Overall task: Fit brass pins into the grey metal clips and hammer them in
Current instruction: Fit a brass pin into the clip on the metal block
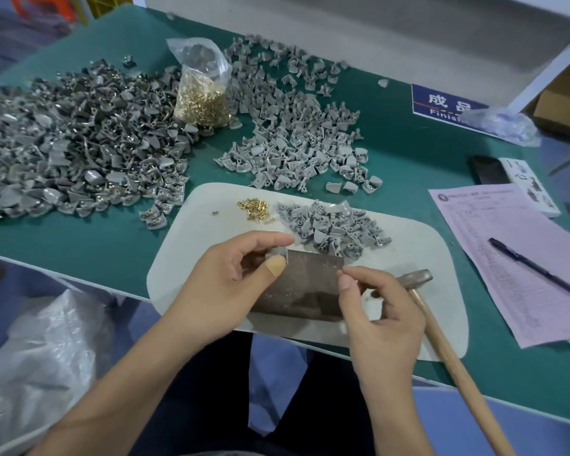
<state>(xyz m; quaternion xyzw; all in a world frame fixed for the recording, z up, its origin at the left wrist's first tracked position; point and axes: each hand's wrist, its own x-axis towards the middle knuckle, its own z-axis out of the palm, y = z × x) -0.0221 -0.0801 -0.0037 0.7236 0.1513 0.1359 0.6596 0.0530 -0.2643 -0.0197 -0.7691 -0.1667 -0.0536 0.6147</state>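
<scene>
Where the green bench top [408,153] meets its white edge, these lie:
Mat: white mat [185,278] at 6 o'clock, overhanging the edge.
Block: dark metal block [306,284] on the mat, between both hands.
Left hand: left hand [224,284] pinches a grey clip [278,252] at the block's top left corner.
Right hand: right hand [380,311] curled, fingertips pinched at the block's right corner; what they hold, cannot tell.
Hammer: hammer [441,327] lies on the mat at 4 o'clock, ungripped.
Pins: loose brass pins [255,209] on the mat; bag of pins [203,90] at 11 o'clock.
Clips: small heap [336,225] on the mat, larger heaps [79,139] from 9 to 1 o'clock.
Paperwork: pink form [494,258] with a pen [537,268] at 3 o'clock.
Room: blue sign [441,103] below a white shelf [343,34] at 1 o'clock.
</scene>
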